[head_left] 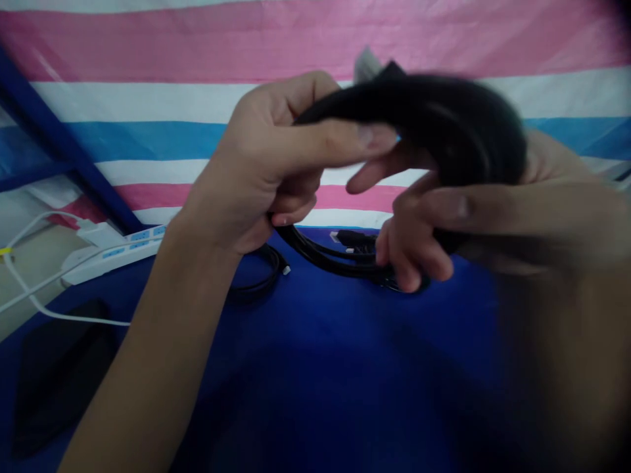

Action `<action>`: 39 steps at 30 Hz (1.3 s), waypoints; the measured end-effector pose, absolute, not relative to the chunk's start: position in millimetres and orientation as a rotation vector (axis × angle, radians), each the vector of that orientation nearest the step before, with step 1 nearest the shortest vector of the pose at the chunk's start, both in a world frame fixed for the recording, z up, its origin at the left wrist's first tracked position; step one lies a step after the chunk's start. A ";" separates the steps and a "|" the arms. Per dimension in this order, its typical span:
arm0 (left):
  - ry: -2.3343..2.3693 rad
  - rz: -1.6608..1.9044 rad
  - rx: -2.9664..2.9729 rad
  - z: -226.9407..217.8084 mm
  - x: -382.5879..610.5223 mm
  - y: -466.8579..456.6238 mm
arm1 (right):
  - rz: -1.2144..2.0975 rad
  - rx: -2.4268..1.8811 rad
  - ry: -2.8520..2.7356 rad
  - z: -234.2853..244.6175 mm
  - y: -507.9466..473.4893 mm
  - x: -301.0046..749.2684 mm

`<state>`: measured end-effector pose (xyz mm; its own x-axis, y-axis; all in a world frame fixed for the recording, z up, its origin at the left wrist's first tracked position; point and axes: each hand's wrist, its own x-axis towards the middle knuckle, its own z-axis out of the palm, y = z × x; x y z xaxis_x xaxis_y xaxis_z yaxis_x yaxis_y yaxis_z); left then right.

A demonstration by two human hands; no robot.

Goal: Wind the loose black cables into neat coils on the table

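- Pink, white and blue striped sheeting (pixel 162 49) hangs behind a deep-blue surface (pixel 320 361); at the left, a dark blue bar (pixel 106 190) slants down in front of it.
- Far left, a white power strip (pixel 118 258) lies on the surface with a white adapter (pixel 101 234) in it, and a white cable (pixel 73 318) runs below. Nearer, a dark flat object (pixel 59 374) is too dim to identify.
- The left hand (pixel 269 148) has its grip clamped on the held coil's left side, thumb along the near face.
- Below, partly behind that wrist, a second black cable (pixel 259 286) lies looped on the surface, its pale tip pointing right.
- Between both hands, the black cable coil (pixel 458 118) is up off the surface, a pale connector (pixel 367 66) at its top. It looks light, springy and smooth; it seems best held around the whole bundle, clear of the connector.
- Beyond the coil's lower strands, a dark plug (pixel 352 238) sits among more cable.
- Rightmost, the right hand (pixel 493 207), blurred, has its grip closed around the coil's right side, fingers curled beneath.
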<state>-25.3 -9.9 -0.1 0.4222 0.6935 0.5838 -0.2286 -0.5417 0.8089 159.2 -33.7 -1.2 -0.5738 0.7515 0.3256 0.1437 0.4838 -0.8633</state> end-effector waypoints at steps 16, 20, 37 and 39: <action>0.936 1.612 1.615 6.7 -19.4 2.6 | 1.099 -0.761 -1.598 -6.1 -25.8 133.1; 1.139 1.902 1.285 20.8 -18.1 11.9 | 0.894 -0.743 -1.538 -9.2 -22.0 134.0; 0.483 1.395 1.144 8.5 -20.9 -3.6 | 1.259 -0.532 -1.335 -11.3 -31.9 110.8; 0.431 1.294 1.155 4.4 -16.9 -0.9 | 1.208 -0.597 -1.334 -6.8 -34.1 118.5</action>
<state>-16.9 -0.9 4.4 0.2924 0.8964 0.3330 -0.5179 -0.1443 0.8432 118.5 -34.1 -6.8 -0.1891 0.8958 0.4022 -0.3113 0.3338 -0.8897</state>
